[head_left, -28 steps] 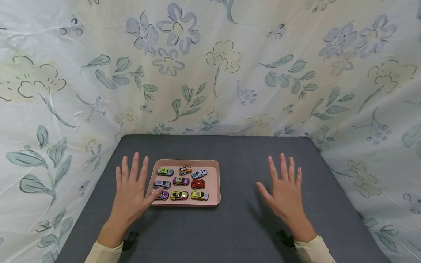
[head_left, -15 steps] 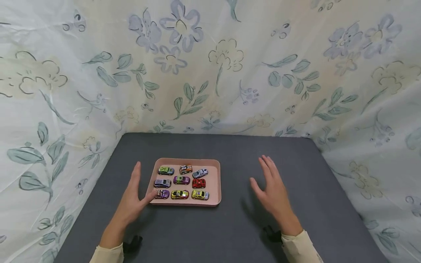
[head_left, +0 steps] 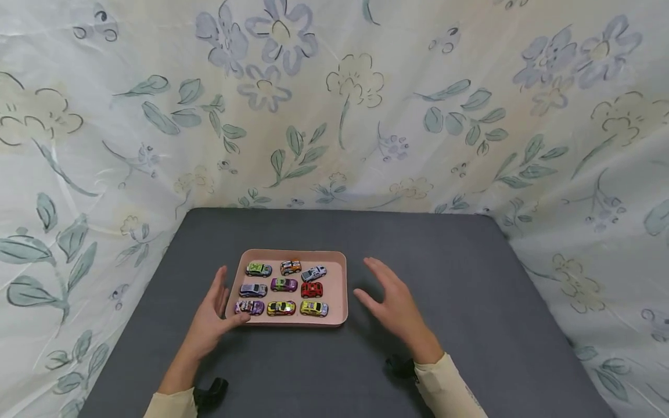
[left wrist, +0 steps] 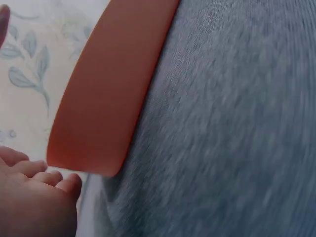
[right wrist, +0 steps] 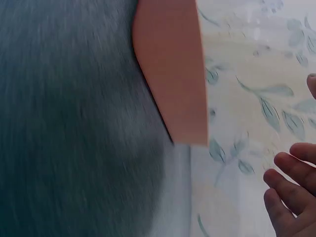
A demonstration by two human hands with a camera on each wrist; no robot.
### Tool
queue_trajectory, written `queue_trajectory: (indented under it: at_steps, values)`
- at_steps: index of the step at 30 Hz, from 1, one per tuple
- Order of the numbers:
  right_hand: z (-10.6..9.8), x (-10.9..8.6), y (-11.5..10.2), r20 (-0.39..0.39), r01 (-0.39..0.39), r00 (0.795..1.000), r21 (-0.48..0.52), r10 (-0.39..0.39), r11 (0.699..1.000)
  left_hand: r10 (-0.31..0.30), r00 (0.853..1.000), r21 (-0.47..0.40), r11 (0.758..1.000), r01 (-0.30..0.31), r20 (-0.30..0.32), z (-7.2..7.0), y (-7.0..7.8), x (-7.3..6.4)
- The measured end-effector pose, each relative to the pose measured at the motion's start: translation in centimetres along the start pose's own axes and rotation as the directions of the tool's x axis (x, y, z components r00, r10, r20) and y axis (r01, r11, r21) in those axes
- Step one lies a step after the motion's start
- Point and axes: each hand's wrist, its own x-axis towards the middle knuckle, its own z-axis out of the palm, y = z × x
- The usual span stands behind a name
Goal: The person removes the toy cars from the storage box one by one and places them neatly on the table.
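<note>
A pink tray (head_left: 337, 290) lies on the dark grey table and holds several small toy cars in rows, among them a red car (head_left: 312, 289) and a purple one (head_left: 249, 307). My left hand (head_left: 206, 322) is at the tray's left side, thumb over its near left corner; whether it touches the rim I cannot tell. In the left wrist view its fingers are beside the tray's wall (left wrist: 103, 94). My right hand (head_left: 397, 307) is a little right of the tray, apart from it, with fingers extended and thumb spread. Neither hand holds anything.
The grey table (head_left: 502, 325) stretches right and in front of the tray. A floral cloth (head_left: 355, 116) hangs behind the table and along both sides. Black straps (head_left: 211, 395) are on both wrists.
My right hand has moved left toward the tray and turned its palm inward. The left hand has turned its palm toward the tray's side. The tray and cars stay put on the table.
</note>
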Motion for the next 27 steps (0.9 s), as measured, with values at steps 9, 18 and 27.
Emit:
queue_trajectory:
  at_steps: [9,18,27]
  values:
    - [4.0,0.8,-1.6,0.101,0.064,0.993,0.034,-0.067,0.997,-0.077,0.995,-0.049,0.996,0.08,0.058,0.6,-1.5,0.3]
    - [6.6,1.0,-2.0,0.147,0.107,0.983,0.051,-0.114,0.993,-0.081,0.995,-0.016,0.997,0.082,0.061,0.6,-1.7,0.2]
    - [7.8,2.0,-2.5,0.247,0.178,0.956,-0.057,-0.159,0.982,-0.114,0.992,0.031,0.993,0.112,0.047,0.9,-1.5,-0.3]
